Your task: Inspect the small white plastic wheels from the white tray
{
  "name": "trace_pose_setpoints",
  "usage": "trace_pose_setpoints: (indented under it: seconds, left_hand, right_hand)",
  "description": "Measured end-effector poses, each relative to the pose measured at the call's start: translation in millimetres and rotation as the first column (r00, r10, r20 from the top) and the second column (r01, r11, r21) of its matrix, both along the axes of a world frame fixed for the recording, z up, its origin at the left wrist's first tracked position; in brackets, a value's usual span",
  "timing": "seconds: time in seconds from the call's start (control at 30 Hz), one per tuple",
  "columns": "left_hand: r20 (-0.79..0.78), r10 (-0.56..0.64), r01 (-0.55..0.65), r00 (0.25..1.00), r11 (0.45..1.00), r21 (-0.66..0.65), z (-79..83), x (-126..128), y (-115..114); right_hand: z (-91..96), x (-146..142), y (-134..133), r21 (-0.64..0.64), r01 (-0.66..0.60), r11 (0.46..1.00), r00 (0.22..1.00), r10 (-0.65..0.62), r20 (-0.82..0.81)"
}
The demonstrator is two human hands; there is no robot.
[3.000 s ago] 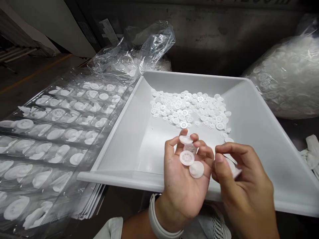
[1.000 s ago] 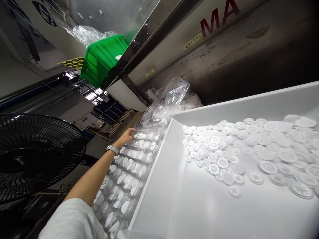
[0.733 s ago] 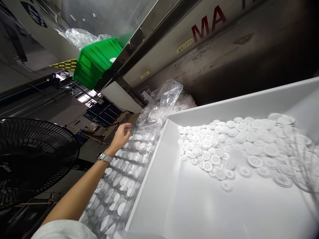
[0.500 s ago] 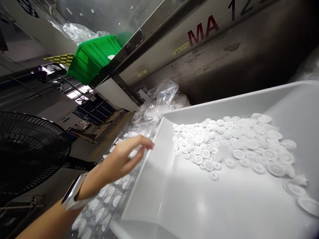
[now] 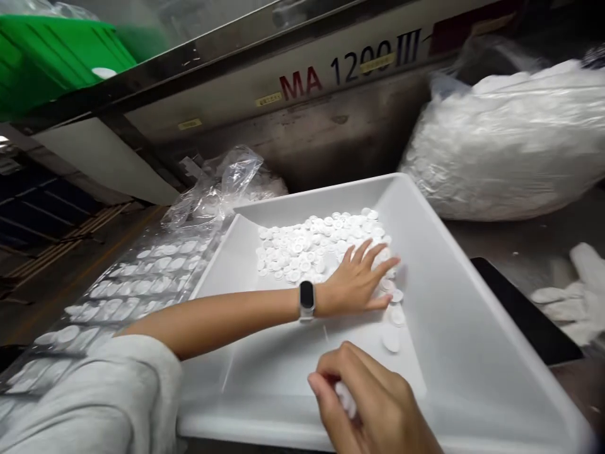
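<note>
Beyond both hands, a long steel machine housing (image 5: 302, 82) carries the marking MA 1200 III, with a green plastic crate (image 5: 57, 63) up past the person's left hand. Ahead and to the right of the hands, a bulging clear bag of white discs (image 5: 501, 145) sits against the machine. A broad white plastic tray (image 5: 236, 425) lies under both hands, and its front rim runs just below the right hand (image 5: 363, 397). Left of the tray, beyond the forearm, lie clear blister sheets (image 5: 137, 284) with white pieces in their pockets, and a crumpled clear bag (image 5: 222, 189) sits ahead of them. The left hand (image 5: 354, 280) lies flat on the tray floor with its fingers spread apart, its fingertips touching the edge of a heap of white plastic discs (image 5: 302, 246). A black wristband (image 5: 307, 299) circles that wrist. The right hand, nearer the viewer, has its fingers curled together, pinching a white disc (image 5: 345, 398) that is partly hidden and blurred. Two loose discs (image 5: 391, 340) lie between the hands
</note>
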State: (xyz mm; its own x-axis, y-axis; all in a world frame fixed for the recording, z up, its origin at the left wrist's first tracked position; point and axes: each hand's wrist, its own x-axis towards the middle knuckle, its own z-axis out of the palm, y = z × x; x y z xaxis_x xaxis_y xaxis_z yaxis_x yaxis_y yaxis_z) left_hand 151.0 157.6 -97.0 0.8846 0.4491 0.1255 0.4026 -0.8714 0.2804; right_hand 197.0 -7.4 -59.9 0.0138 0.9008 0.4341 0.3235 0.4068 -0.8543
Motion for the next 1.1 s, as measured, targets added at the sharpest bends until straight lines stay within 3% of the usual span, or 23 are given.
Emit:
trace_pose_setpoints:
  seconds: [0.1,0.23,0.43,0.57,0.63,0.7,0.83,0.9,0.97,1.03,1.1]
  left_hand:
    - [0.025,0.117,-0.118,0.993,0.993,0.028,-20.9,31.5,18.6]
    - [-0.018,0.189,-0.189,0.982,0.982,0.009,-27.0,36.8,26.3]
    - [-0.075,0.249,-0.258,0.966,0.955,-0.144,-15.0,32.6,34.3]
    - [-0.041,0.360,-0.352,0.932,0.874,-0.336,2.8,27.2,47.9]
    - [-0.011,0.445,-0.401,0.895,0.794,-0.456,14.2,19.4,51.8]
    - [0.010,0.553,-0.440,0.833,0.674,-0.593,26.8,9.0,52.4]
    - [-0.020,0.761,-0.388,0.648,0.308,-0.869,57.3,-18.3,39.1]
    - [-0.044,0.842,-0.269,0.538,0.123,-0.955,75.2,-34.9,21.5]
    - [-0.066,0.911,-0.105,0.407,-0.025,-0.994,92.5,-51.0,-4.7]
    - [-0.091,0.961,0.087,0.260,-0.118,-0.989,106.2,-63.0,-36.7]
    - [-0.134,0.983,0.270,0.128,-0.164,-0.949,113.7,-68.3,-69.4]
  right_hand:
    - [-4.5,-4.2,2.9,0.016,0.041,0.999,0.998,-0.040,-0.052]
    - [-5.6,-8.2,1.6,0.033,0.074,0.997,0.994,-0.071,-0.081]
    - [-5.5,-6.9,0.2,-0.008,0.034,0.999,0.993,-0.034,-0.109]
    - [-6.8,-8.2,0.2,-0.017,0.059,0.998,0.990,-0.060,-0.125]
    - [-7.2,-9.0,0.2,-0.013,0.066,0.998,0.989,-0.067,-0.129]
    - [-7.3,-9.2,0.1,-0.007,0.068,0.998,0.989,-0.068,-0.133]
    - [-6.0,-5.2,0.0,0.008,0.084,0.996,0.985,-0.082,-0.150]
    - [-4.5,-0.9,-0.2,0.010,0.075,0.997,0.986,-0.073,-0.151]
    - [-2.6,3.9,-0.9,0.008,0.050,0.999,0.988,-0.048,-0.147]
    - [-0.3,8.2,-2.2,0.009,0.025,1.000,0.990,-0.024,-0.141]
    - [2.3,11.0,-3.8,0.008,0.000,1.000,0.992,0.001,-0.128]
